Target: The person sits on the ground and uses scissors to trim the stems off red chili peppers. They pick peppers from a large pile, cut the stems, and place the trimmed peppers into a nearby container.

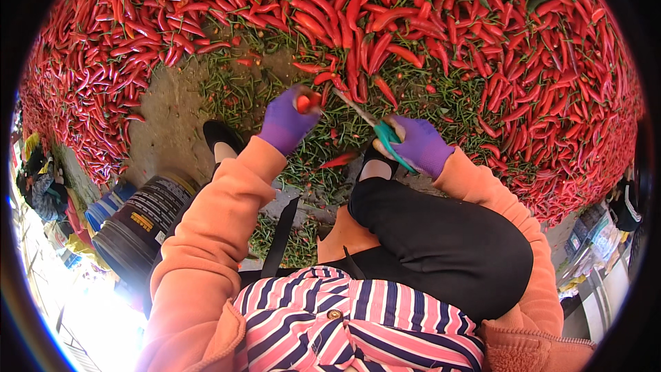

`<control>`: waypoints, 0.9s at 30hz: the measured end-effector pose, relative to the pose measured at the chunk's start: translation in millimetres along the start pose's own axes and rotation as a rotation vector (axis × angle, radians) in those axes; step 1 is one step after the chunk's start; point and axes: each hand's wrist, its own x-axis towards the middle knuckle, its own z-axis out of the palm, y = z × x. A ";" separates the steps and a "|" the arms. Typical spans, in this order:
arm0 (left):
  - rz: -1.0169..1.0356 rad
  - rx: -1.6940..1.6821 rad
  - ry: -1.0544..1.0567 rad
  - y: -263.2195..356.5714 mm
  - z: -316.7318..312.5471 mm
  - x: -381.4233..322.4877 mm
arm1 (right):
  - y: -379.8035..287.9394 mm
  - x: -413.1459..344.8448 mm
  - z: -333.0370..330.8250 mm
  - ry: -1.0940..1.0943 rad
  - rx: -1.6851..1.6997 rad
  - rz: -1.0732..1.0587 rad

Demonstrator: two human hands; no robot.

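Note:
My left hand (290, 120), in a purple glove, is closed around a red chili pepper (303, 104), perhaps more than one; motion blur hides the detail. Scissors with teal handles (388, 135) are gripped in my right hand (422, 145), gloved the same way. Their blades point up and left at the edge of the pepper heap (356, 62) and appear close together. Below and between my hands, a single blurred red pepper (338, 160) shows above cut green stems (330, 137). The fingers of both hands are partly hidden.
Red peppers (542, 88) curve around me in a large heap on the concrete floor (173, 108). A dark printed bucket (155, 206) stands by my left leg. My black shoes (222, 134) rest among the stems. Bags and other items (599, 237) lie at the far right.

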 end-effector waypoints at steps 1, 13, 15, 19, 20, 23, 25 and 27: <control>-0.033 0.050 0.061 -6.3 -1.1 8.6 | 1.3 -0.4 0.4 0.078 0.021 0.025; 0.000 0.786 -0.133 -23.9 -16.6 72.2 | 11.9 0.6 4.1 0.195 0.097 0.150; -0.102 0.747 -0.122 -33.0 -28.5 57.6 | 13.3 -0.3 4.5 0.252 0.055 0.113; -0.385 0.809 -0.389 -51.5 -52.4 38.0 | 15.2 -0.3 4.6 0.248 0.007 0.100; -0.381 0.752 -0.343 -54.6 -55.3 32.3 | 15.1 0.0 4.9 0.235 0.017 0.100; -0.378 0.732 -0.276 -58.4 -51.9 24.2 | 14.3 0.6 5.6 0.237 0.021 0.098; -0.367 0.728 -0.263 -59.1 -45.3 22.0 | 13.3 0.5 6.0 0.256 0.008 0.066; -0.334 0.734 -0.237 -58.7 -38.7 20.9 | 12.1 0.3 5.9 0.260 -0.012 0.052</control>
